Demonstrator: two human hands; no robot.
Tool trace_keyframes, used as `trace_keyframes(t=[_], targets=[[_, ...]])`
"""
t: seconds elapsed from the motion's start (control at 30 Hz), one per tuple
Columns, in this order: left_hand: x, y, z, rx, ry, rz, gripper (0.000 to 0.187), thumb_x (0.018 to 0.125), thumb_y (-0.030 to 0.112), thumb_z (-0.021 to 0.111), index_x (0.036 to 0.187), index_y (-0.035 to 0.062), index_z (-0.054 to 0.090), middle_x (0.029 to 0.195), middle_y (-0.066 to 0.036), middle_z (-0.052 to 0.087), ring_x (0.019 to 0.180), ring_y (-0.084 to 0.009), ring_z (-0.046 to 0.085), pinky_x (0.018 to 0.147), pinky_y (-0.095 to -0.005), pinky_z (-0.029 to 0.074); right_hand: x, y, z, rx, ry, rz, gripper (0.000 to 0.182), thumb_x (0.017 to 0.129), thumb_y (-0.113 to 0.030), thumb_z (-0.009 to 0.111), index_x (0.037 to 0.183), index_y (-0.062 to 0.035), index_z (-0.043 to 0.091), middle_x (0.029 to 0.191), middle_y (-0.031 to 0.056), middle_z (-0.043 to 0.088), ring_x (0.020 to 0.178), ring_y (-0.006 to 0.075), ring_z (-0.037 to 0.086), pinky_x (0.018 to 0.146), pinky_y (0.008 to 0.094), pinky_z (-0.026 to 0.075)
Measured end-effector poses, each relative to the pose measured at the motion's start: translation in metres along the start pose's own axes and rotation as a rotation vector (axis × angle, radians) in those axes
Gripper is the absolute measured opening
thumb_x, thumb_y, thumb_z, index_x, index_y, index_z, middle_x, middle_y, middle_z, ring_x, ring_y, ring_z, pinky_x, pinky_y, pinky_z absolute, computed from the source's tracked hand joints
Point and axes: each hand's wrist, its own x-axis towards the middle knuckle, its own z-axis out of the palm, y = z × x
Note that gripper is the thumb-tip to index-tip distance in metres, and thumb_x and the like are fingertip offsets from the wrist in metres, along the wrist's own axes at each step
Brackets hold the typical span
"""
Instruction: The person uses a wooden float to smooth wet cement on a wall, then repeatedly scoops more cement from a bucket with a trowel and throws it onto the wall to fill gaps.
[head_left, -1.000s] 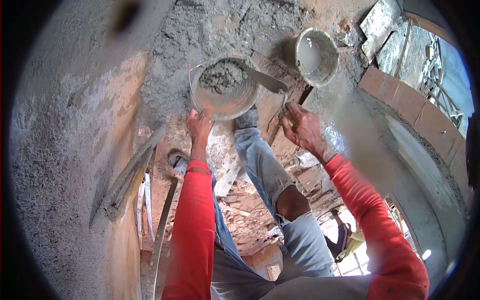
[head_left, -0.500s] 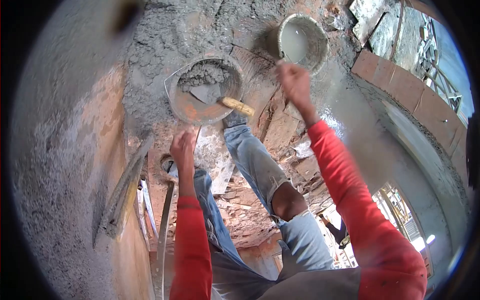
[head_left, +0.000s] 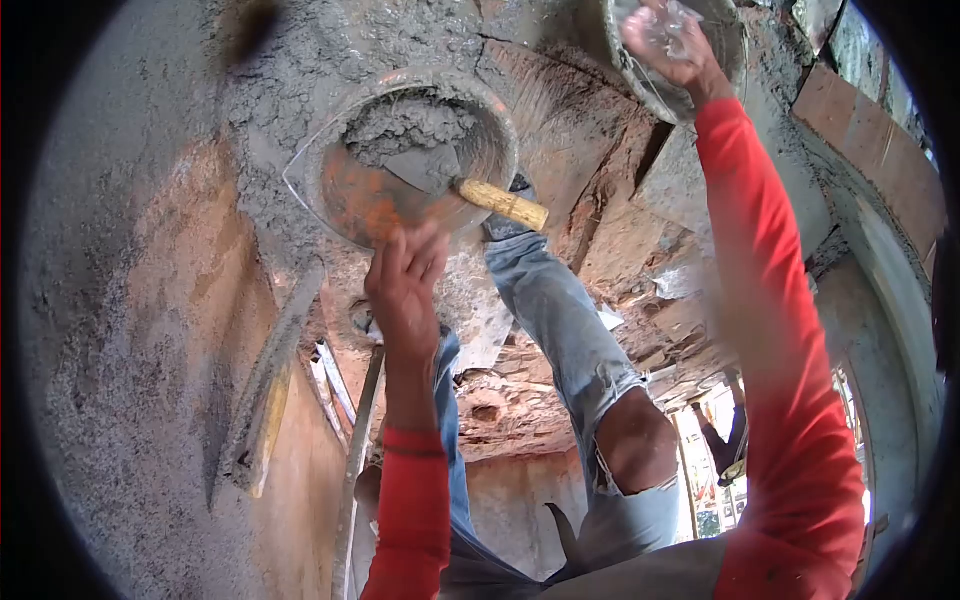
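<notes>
My left hand (head_left: 405,280) is at the lower rim of a round basin (head_left: 505,130), fingers slightly spread and blurred, with nothing seen in them. Grey mortar (head_left: 415,125) lies in the basin. A trowel blade (head_left: 425,168) rests against it, and its wooden handle (head_left: 503,203) sticks out over the right rim. At the top right, my right hand (head_left: 675,45) is over a bucket (head_left: 735,65), palm showing and fingers apart, with clear water splashing on it. The bucket's inside is partly hidden behind this hand.
Wet mortar (head_left: 270,130) covers the ground around the basin. Long straight bars (head_left: 270,370) lean at the left beside a rough wall (head_left: 110,330). My foot (head_left: 510,225) is just below the trowel handle. Broken boards and rubble (head_left: 640,230) lie at the centre right.
My right hand has moved up and right over the bucket, and water now shows on it. My left hand has risen to the basin's rim. The view has shifted.
</notes>
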Motion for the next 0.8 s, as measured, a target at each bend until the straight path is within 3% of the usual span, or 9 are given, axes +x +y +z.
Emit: trace_keyframes(t=[0.1, 0.23, 0.3, 0.43, 0.5, 0.57, 0.6, 0.7, 0.8], targets=[[0.031, 0.003, 0.054, -0.195, -0.042, 0.0, 0.035, 0.112, 0.036, 0.059, 0.122, 0.0025, 0.062, 0.144, -0.026, 0.063, 0.14, -0.0389, 0.059, 0.119, -0.0445, 0.047, -0.04, 0.004, 0.028, -0.18, -0.853, 0.342, 0.052, 0.111, -0.029, 0.052, 0.149, 0.0064, 0.051, 0.116, 0.0211, 0.073, 0.105, 0.0343, 0.074, 0.096, 0.048, 0.065], [0.065, 0.015, 0.105, -0.443, -0.023, -0.119, 0.034, 0.112, 0.033, 0.058, 0.123, 0.0015, 0.06, 0.148, -0.023, 0.061, 0.141, -0.0353, 0.059, 0.121, -0.0434, 0.046, -0.158, 0.104, 0.165, -1.084, -0.511, 0.021, 0.065, 0.107, -0.058, 0.055, 0.132, -0.0001, 0.068, 0.112, 0.0192, 0.077, 0.093, 0.0271, 0.078, 0.083, 0.035, 0.063], [0.076, 0.022, 0.105, -0.518, -0.03, -0.145, 0.031, 0.112, 0.031, 0.056, 0.124, 0.002, 0.059, 0.147, -0.02, 0.062, 0.138, -0.0327, 0.06, 0.121, -0.0428, 0.046, -0.188, 0.148, 0.201, -1.336, -0.676, -0.169, 0.052, 0.113, -0.035, 0.054, 0.141, 0.0077, 0.065, 0.147, 0.0253, 0.066, 0.132, 0.0377, 0.068, 0.109, 0.0441, 0.057], [0.04, 0.033, 0.076, -0.624, -0.277, -0.009, 0.039, 0.112, 0.031, 0.054, 0.135, 0.0001, 0.059, 0.137, -0.013, 0.065, 0.13, -0.0268, 0.063, 0.117, -0.0423, 0.05, -0.244, 0.205, 0.237, -1.219, -0.43, -0.502, 0.047, 0.11, -0.029, 0.055, 0.138, 0.0074, 0.068, 0.139, 0.0295, 0.069, 0.141, 0.0378, 0.06, 0.118, 0.0449, 0.047], [0.06, 0.041, 0.067, -0.424, -0.11, -0.024, 0.034, 0.11, 0.02, 0.058, 0.132, -0.0041, 0.063, 0.135, -0.014, 0.065, 0.125, -0.0226, 0.065, 0.103, -0.0311, 0.059, -0.256, 0.224, 0.24, -1.0, -0.276, -0.58, 0.044, 0.109, -0.026, 0.055, 0.131, 0.0071, 0.072, 0.134, 0.0315, 0.071, 0.143, 0.0375, 0.058, 0.12, 0.0455, 0.044], [0.075, 0.045, 0.074, -0.477, 0.167, -0.083, 0.028, 0.108, 0.014, 0.06, 0.128, -0.005, 0.067, 0.131, -0.015, 0.066, 0.117, -0.0198, 0.068, 0.091, -0.0239, 0.063, -0.247, 0.225, 0.207, -1.178, -0.171, -0.597, 0.039, 0.106, -0.025, 0.059, 0.126, 0.0052, 0.075, 0.128, 0.029, 0.074, 0.131, 0.0346, 0.066, 0.112, 0.0442, 0.05], [0.06, 0.06, 0.082, -0.47, 0.351, -0.128, 0.021, 0.105, 0.011, 0.065, 0.117, -0.0044, 0.072, 0.117, -0.013, 0.072, 0.088, -0.0138, 0.07, 0.063, -0.0186, 0.057, -0.242, 0.221, 0.191, -1.266, -0.12, -0.604, 0.037, 0.105, -0.025, 0.061, 0.123, 0.0043, 0.077, 0.125, 0.0277, 0.076, 0.125, 0.0331, 0.07, 0.109, 0.0435, 0.053], [0.032, 0.06, 0.053, 0.034, 0.356, 0.0, 0.027, 0.104, 0.021, 0.069, 0.109, -0.005, 0.075, 0.083, -0.005, 0.069, 0.064, -0.0116, 0.063, 0.051, -0.023, 0.046, -0.235, 0.201, 0.171, -1.433, 0.222, -0.19, 0.032, 0.099, -0.027, 0.067, 0.114, -0.0006, 0.078, 0.111, 0.0288, 0.076, 0.1, 0.0362, 0.076, 0.091, 0.0461, 0.058], [0.006, 0.071, 0.024, 0.259, 0.425, 0.049, 0.042, 0.104, 0.038, 0.069, 0.103, -0.0035, 0.076, 0.064, 0.0, 0.06, 0.047, -0.0112, 0.051, 0.044, -0.028, 0.041, -0.216, 0.178, 0.13, -1.407, 0.362, -0.763, 0.028, 0.096, -0.027, 0.071, 0.104, -0.0012, 0.078, 0.104, 0.0268, 0.077, 0.092, 0.0343, 0.076, 0.085, 0.0454, 0.058]])
